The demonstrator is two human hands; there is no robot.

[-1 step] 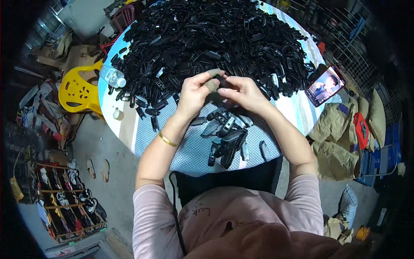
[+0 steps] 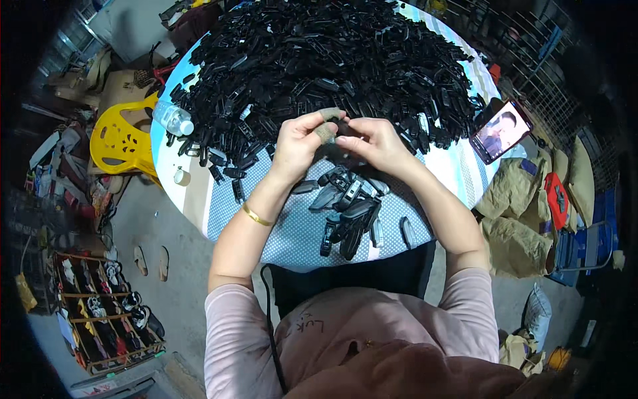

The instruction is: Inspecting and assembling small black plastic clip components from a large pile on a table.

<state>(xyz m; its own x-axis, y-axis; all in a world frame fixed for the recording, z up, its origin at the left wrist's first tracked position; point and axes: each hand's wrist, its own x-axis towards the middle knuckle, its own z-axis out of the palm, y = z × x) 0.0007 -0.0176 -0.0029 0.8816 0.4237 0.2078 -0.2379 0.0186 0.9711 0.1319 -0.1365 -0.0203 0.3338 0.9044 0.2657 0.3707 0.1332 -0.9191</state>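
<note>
Head view: we see the left hand (image 2: 296,153) and right hand (image 2: 379,146) meeting fingertip to fingertip over the surface (image 2: 286,243). Both sets of fingers are nearly closed, pinching a dark piece (image 2: 341,126) between them; its shape and the exact contact are too dim for us to tell. Wraps (image 2: 325,132) cover the left thumb and index finger.

Compared with the previous frame, we note little change: the hands keep almost the same pose, and only the picture on the phone (image 2: 502,133), at right, differs clearly. We take this as handling of the same piece, with no release seen.

The piece sits between the large pile (image 2: 319,60) of black parts beyond and the small heap (image 2: 352,206) nearer the body. One loose part (image 2: 407,231) lies just right of that heap; its count looks unchanged to us.
</note>
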